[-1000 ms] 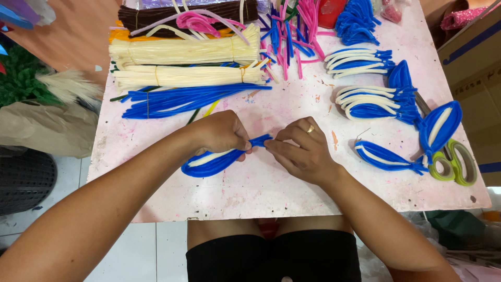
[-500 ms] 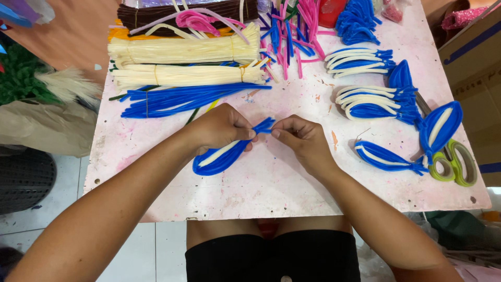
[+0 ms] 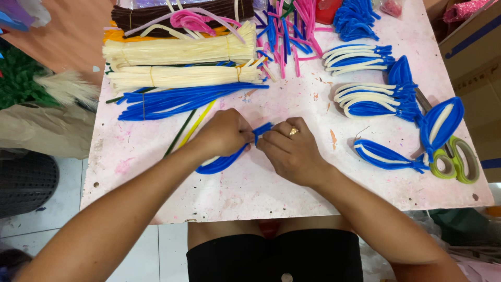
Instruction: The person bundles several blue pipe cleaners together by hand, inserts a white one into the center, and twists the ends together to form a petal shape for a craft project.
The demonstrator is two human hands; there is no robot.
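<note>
Left hand: the left hand (image 3: 222, 134) is curled into a loose fist near the middle of the table (image 3: 261, 193), fingers pressed together and pinching the twisted end of a blue petal (image 3: 222, 163).
Blue petal: a loop of blue fuzzy wire with a pale strip inside (mostly hidden under the left hand); it lies flat on the table and runs from the pinched end back toward the near edge.
Right hand: the right hand (image 3: 292, 151) is just beside the left, fingertips touching, and pinches the same blue end between thumb and forefinger; a ring (image 3: 294, 131) sits on one finger.
Far left corner: cream wire bundles (image 3: 180, 51) lie side by side, with a blue wire bundle (image 3: 172, 99) just nearer, and a brown bundle (image 3: 172, 13) along the far edge.
Far edge, middle: loose pink and blue wires (image 3: 292, 31) lie criss-crossed.
Right edge: finished blue-and-white petals (image 3: 373, 99) lie in rows, one single petal (image 3: 386, 155) nearer, and green-handled scissors (image 3: 454, 159) lie beside them.
</note>
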